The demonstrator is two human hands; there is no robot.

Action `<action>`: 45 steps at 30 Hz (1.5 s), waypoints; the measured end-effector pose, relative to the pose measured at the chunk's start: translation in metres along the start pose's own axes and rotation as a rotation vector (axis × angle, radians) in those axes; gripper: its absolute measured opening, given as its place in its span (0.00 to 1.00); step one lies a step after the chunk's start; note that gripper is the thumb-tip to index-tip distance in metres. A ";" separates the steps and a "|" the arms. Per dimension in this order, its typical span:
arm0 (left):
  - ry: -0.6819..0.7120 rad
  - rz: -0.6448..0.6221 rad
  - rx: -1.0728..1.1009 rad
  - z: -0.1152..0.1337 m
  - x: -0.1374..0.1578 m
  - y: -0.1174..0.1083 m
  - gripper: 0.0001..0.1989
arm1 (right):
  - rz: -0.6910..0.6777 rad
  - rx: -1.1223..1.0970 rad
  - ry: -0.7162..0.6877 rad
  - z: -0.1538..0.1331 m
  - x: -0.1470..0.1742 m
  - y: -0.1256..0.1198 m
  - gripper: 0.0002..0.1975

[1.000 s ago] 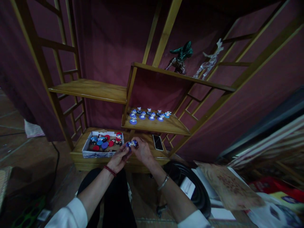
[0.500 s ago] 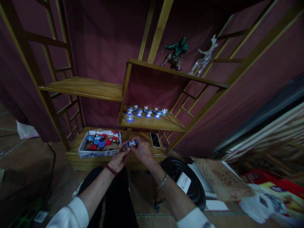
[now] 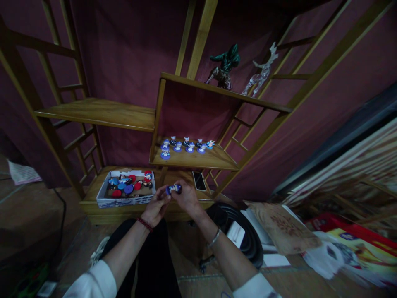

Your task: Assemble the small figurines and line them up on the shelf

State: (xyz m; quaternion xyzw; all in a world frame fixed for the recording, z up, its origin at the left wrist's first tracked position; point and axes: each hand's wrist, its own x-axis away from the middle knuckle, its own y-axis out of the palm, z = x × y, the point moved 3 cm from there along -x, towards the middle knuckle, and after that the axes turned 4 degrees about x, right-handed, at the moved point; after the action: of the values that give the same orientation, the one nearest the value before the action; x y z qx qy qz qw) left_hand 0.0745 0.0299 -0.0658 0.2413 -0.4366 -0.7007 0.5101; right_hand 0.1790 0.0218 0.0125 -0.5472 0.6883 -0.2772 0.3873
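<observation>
Purple figurine (image 3: 174,189) is pinched by fingers of left hand (image 3: 156,205) and right hand (image 3: 187,198) | box (image 3: 125,202) seen at left | phone (image 3: 199,181) seen at right

The right hand (image 3: 186,198) partly hides the purple-based figurine (image 3: 173,189) at lower centre, and the bottom edge cuts off both white sleeves (image 3: 96,279).

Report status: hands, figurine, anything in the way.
Left hand, right hand holding figurine. Figurine tipped sideways between them. Box left, phone right, neither blocking.
</observation>
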 end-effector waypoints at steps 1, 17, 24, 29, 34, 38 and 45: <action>0.002 -0.003 -0.008 0.000 0.000 0.000 0.21 | 0.002 -0.002 0.003 0.001 0.000 0.000 0.08; 0.011 0.009 -0.044 0.001 0.002 -0.001 0.21 | 0.006 -0.044 -0.027 0.000 0.003 0.001 0.08; -0.012 0.050 0.014 0.002 0.005 0.002 0.18 | 0.002 -0.080 -0.157 -0.002 0.004 0.000 0.10; -0.033 0.058 0.037 0.003 0.006 0.003 0.15 | -0.016 -0.088 -0.262 -0.005 0.004 -0.006 0.10; -0.051 0.024 0.077 0.001 0.005 0.002 0.12 | -0.054 -0.098 -0.349 -0.007 0.004 -0.010 0.11; -0.065 0.003 0.115 -0.001 0.004 0.001 0.11 | -0.107 -0.111 -0.373 -0.008 0.003 -0.013 0.11; -0.074 0.011 0.147 -0.002 0.005 0.003 0.08 | -0.120 -0.097 -0.431 -0.010 0.001 -0.020 0.12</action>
State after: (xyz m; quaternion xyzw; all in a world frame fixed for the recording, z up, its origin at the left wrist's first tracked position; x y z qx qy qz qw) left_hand 0.0756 0.0241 -0.0639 0.2497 -0.5067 -0.6723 0.4785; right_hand 0.1811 0.0156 0.0336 -0.6518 0.5683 -0.1429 0.4814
